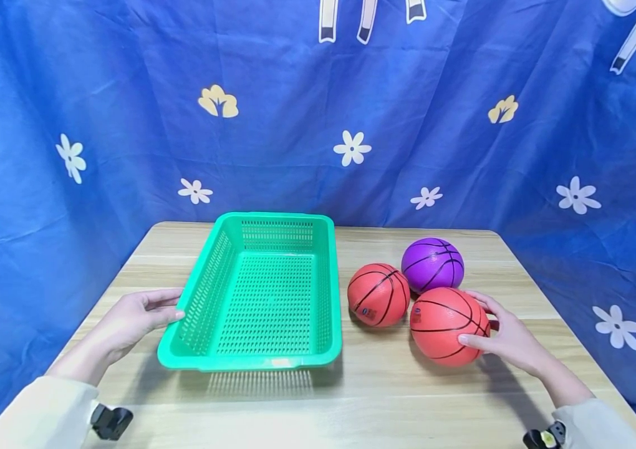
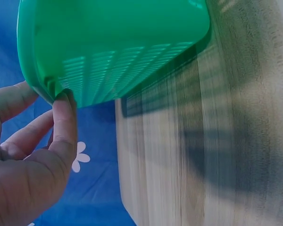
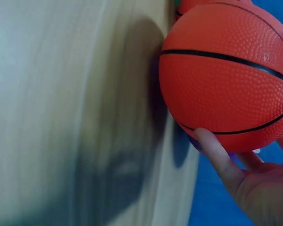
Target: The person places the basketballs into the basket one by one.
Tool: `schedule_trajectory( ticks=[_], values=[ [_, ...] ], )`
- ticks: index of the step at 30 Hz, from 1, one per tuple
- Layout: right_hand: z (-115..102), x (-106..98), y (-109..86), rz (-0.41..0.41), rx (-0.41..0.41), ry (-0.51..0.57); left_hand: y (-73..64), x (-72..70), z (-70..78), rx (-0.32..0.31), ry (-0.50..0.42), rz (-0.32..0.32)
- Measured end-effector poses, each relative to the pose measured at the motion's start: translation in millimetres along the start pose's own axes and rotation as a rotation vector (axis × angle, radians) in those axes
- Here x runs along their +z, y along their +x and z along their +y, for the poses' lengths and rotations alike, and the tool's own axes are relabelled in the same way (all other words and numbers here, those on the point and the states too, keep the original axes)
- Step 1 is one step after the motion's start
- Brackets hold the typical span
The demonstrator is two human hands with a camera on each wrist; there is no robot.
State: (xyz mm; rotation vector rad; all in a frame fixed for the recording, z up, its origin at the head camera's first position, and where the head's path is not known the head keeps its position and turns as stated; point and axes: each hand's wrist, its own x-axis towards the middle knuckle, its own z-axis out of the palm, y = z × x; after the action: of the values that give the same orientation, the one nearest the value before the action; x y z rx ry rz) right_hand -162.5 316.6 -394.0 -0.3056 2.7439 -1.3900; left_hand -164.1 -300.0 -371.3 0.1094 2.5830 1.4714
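Note:
A green plastic basket (image 1: pixel 239 363) with slotted walls stands on the left part of the table. My left hand (image 1: pixel 133 321) pinches its left rim, thumb on one side and fingers on the other, as the left wrist view shows at the basket wall (image 2: pixel 118 28). On the right, my right hand (image 1: pixel 511 342) grips an orange-red toy basketball (image 1: pixel 444 330) from its right side. That ball (image 3: pixel 226 80) fills much of the right wrist view, the thumb and fingers spread around it. Just left of it sits a second orange-red basketball (image 1: pixel 380 296); a purple basketball (image 1: pixel 433 265) lies behind.
The light wooden table (image 1: pixel 374 405) carries everything. A blue curtain (image 1: pixel 273 156) printed with white flowers and yellow shapes hangs behind and along both sides. Each wrist wears a small black device, such as the one (image 1: pixel 111 422) by the left sleeve.

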Motion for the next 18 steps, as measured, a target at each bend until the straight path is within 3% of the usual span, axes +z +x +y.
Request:
schedule_trajectory(
  ticks=[18],
  values=[
    [-44, -49, 13.7, 0.014, -0.107, -0.128, -0.9, -1.0, 0.5, -0.012, 0.008, 0.0]
  ],
)
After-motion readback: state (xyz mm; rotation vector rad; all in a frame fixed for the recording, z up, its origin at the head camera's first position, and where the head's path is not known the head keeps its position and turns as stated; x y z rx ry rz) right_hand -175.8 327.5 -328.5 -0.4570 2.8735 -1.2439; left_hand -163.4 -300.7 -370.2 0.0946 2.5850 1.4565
